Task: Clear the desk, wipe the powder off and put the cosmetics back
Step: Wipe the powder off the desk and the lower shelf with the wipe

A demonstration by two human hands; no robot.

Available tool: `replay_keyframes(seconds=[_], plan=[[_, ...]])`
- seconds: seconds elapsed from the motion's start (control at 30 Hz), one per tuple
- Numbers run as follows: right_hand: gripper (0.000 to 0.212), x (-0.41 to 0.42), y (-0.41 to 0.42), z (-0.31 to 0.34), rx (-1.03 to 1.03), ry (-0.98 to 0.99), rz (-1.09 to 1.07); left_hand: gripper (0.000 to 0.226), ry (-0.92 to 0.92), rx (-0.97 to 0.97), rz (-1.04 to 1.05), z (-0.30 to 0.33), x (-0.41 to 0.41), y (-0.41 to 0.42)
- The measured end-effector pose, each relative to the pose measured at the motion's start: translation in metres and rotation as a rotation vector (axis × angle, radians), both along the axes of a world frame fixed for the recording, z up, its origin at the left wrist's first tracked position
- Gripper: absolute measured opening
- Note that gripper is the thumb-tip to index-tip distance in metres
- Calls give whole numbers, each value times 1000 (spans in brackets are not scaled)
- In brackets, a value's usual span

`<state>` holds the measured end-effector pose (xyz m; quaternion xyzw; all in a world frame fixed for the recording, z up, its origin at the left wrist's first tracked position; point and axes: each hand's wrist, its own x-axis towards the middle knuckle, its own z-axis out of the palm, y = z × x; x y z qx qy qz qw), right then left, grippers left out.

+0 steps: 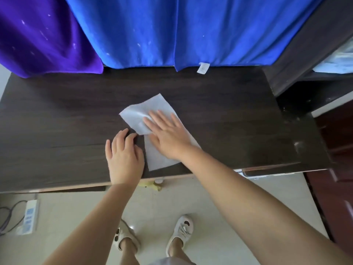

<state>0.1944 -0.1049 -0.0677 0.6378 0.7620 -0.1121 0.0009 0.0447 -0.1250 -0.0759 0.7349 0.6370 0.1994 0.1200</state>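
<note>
While the right hand (168, 134) presses flat and open on the wipe (150, 119) at the desk's (57, 121) middle, likely to rub off powder, the left hand (124, 155) rests open just beside it, seemingly bracing.

The right hand (168, 134) presses flat on a thin white paper wipe (152, 119) on the dark wood-grain worktop (57, 115); the left hand (124, 155) rests beside it.

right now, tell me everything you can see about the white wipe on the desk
The white wipe is a thin, soft sheet, paper or cloth, lying flat and askew near the dark desk's front edge, one far corner creased. The right hand presses flat on it; the left hand rests beside it on the wood.
</note>
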Motion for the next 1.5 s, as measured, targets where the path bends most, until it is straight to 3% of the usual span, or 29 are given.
replay_keyframes(seconds=[0.1,0.23,0.3,0.4,0.5,0.63,0.73,0.8,1.0,1.13,1.27,1.5], plan=[[51,94,5,-6,20,-16,-232,30,30,15,29,2,1,-1],[57,233,-58,-8,25,-111,-664,35,41,36,34,4,4,0],[64,254,-94,-6,43,-99,-841,36,44,42,32,3,5,-1],[58,215,-108,-11,34,-69,-951,34,45,45,28,3,4,-2],[64,135,-97,-15,69,-2,-775,33,58,45,27,3,2,-2],[54,41,-91,-19,156,-9,-394,31,69,45,6,4,3,-1],[49,36,-101,-16,154,-4,-129,31,55,40,-8,3,2,-1],[47,65,-113,-20,185,-59,-131,32,47,36,-13,3,1,-2],[59,175,-182,-10,10,-33,-618,34,46,9,-23,6,5,-3],[42,209,-210,24,77,270,-876,37,35,-82,-11,16,28,-12],[38,249,-230,56,132,566,-1223,35,18,-48,-240,22,94,-43],[36,404,-281,42,20,734,-1428,41,-190,14,-633,25,284,-123]])
